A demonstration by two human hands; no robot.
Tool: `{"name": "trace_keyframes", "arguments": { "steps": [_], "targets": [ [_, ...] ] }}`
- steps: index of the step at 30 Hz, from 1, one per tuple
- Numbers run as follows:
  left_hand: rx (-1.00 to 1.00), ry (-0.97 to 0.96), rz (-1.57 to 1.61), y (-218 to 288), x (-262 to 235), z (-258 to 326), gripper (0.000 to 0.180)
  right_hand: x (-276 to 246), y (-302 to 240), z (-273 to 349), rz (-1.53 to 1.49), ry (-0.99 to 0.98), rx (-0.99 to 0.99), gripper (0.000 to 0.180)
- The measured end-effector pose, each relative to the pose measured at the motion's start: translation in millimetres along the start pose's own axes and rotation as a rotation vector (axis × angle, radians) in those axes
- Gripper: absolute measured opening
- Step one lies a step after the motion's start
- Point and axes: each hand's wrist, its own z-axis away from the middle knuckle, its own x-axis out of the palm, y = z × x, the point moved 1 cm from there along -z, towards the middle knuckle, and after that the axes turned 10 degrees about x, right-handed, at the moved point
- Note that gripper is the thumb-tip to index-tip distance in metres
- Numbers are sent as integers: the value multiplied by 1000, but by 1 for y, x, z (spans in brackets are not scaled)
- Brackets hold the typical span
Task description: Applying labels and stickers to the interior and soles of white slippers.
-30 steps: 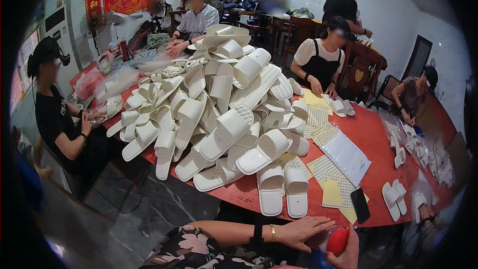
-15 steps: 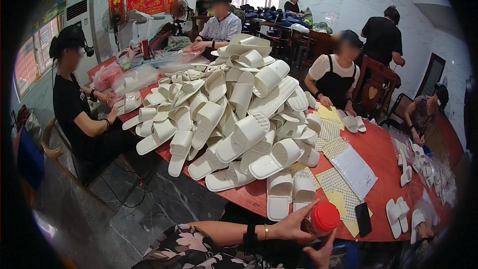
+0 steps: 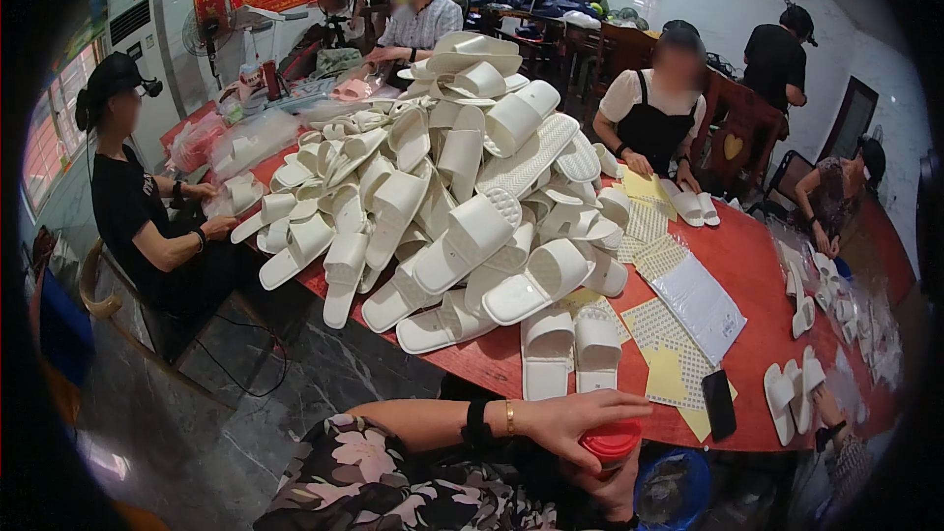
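A jar with a red lid [image 3: 612,441] is held between both hands just off the table's front edge. My left hand [image 3: 559,427] lies across the top of the lid, its thumb and fingers closed around the rim. Lower down, my right hand [image 3: 616,487] wraps round the jar's body, which is mostly hidden behind the hands. Just beyond them, a pair of white slippers [image 3: 547,359] sits side by side at the table edge. A large heap of similar white slippers [image 3: 462,226] rises behind that pair.
Sticker sheets [image 3: 661,339], a white packet [image 3: 700,310] and a black phone [image 3: 719,405] lie on the red table [image 3: 762,280]. A blue bin [image 3: 678,492] stands below the edge. Several people work around the table, and another person's hand [image 3: 831,405] touches slippers at the right.
My left hand has moved from the jar's side onto its lid. The jar has come lower and slightly left. At the right, another person's hand has lifted a slipper beside the pair.
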Motion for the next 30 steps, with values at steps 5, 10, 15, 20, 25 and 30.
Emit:
{"name": "trace_keyframes", "arguments": {
  "steps": [5, 10, 15, 20, 25, 30],
  "targets": [
    [59, -49, -110, -16, 18, -4, 86, -8, 11, 6, -17, 9, 13, 112],
    [-103, 62, -254, -16, 28, 1, 81, -6, 21, -12, 344, 159, -159, 116],
    [-204, 77, -423, -14, 24, -9, 93, -18, 33, -10, 547, 287, -208, 117],
    [-249, -45, -362, -9, 2, -3, 100, -23, 28, -12, 552, 278, -215, 112],
    [-445, -50, -252, -5, -11, -9, 96, -29, 37, -6, 521, 343, -179, 114],
    [-266, 24, -289, -24, 0, -4, 92, -30, 42, -2, 547, 308, -159, 116]
  ]
}}
